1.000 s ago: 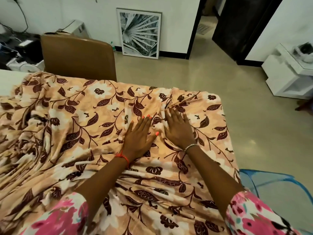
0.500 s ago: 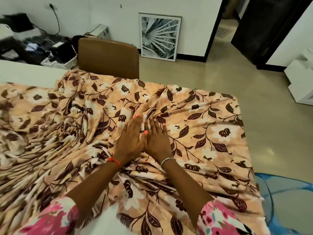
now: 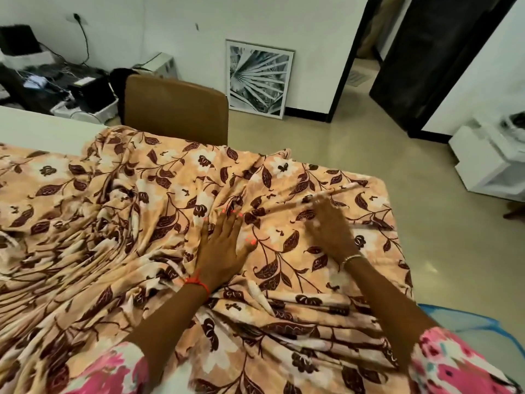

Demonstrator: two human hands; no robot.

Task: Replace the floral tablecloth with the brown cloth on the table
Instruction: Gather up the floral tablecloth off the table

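The floral tablecloth point(image 3: 284, 240), orange with dark brown leaves and white flowers, lies rumpled over the table, bunched in deep folds on the left. My left hand point(image 3: 224, 245) presses flat on the cloth near the middle, fingers straight. My right hand point(image 3: 329, 228) lies flat on the cloth further right, fingers spread and blurred by motion. A bare strip of the white table point(image 3: 42, 129) shows at the far left. No brown cloth is in view.
A brown chair point(image 3: 176, 109) stands against the table's far side. A framed leaf picture point(image 3: 258, 78) leans on the wall. Cables and boxes point(image 3: 62, 89) crowd the far left floor. A white unit point(image 3: 488, 160) stands at the right, a blue thing point(image 3: 468, 319) by my right arm.
My right hand has slid right across the cloth, away from my left hand, flattening that part. My left hand stays pressed near the middle. The camera view has shifted slightly.
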